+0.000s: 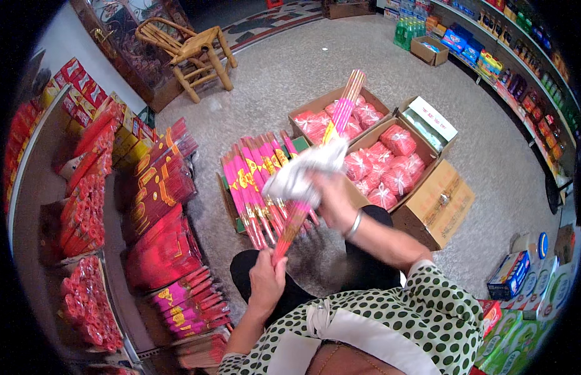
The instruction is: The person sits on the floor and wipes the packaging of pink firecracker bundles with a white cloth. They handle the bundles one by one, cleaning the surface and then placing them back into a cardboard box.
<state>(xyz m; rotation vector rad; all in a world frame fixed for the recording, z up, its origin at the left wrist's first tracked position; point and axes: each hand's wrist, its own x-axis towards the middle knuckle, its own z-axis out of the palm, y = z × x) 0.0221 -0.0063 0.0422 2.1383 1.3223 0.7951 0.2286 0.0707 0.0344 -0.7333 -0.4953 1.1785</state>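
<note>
My left hand [268, 281] grips the red lower end of a long bundle of incense sticks [344, 112] in a pink and gold wrapper. It slants up and away from me. My right hand [335, 199], blurred, holds a white cloth [304, 173] against the bundle's middle and hides that part. Beneath the cloth, more pink incense bundles [246, 180] lie side by side in a low open box [227, 206]. Just beyond my right hand stands an open cardboard box [428, 154] of red packets [398, 140] tied with white ribbon.
Another open box [297, 112] of red packets and a closed carton [433, 206] adjoin it. Shelves of red goods [84, 220] line the left; stacked incense [192, 302] lies below. A bamboo chair [196, 51] stands at the back left. Store shelves [506, 51] curve along the right.
</note>
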